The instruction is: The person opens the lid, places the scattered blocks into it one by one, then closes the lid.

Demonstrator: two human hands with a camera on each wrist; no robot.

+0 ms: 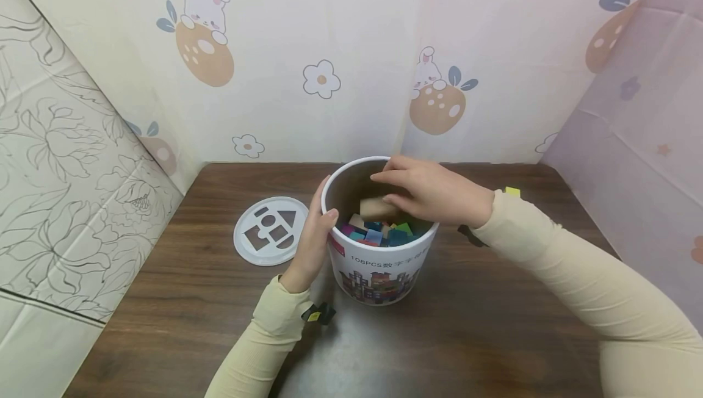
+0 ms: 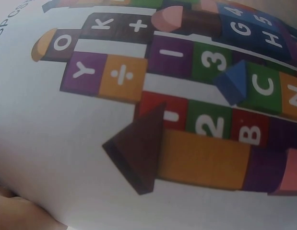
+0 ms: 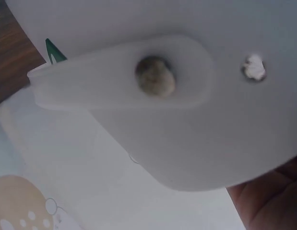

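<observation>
A white printed bucket [image 1: 379, 267] stands on the table, with several coloured blocks [image 1: 374, 237] lying inside it. My left hand [image 1: 314, 236] holds the bucket at its left rim, the thumb near the front edge. Reaching over the right rim, my right hand [image 1: 425, 189] pinches a plain wood-coloured block [image 1: 378, 209] inside the opening, above the other blocks. The left wrist view shows the bucket's printed wall [image 2: 201, 158] up close. In the right wrist view are the bucket's outer wall, a white handle end [image 3: 105, 81] and part of my right hand [image 3: 268, 203].
Left of the bucket, a round white lid [image 1: 269, 256] with shaped cut-outs lies flat on the brown wooden table [image 1: 181, 300]. A patterned curtain [image 1: 362, 32] hangs behind the table, and more printed cloth hangs at both sides.
</observation>
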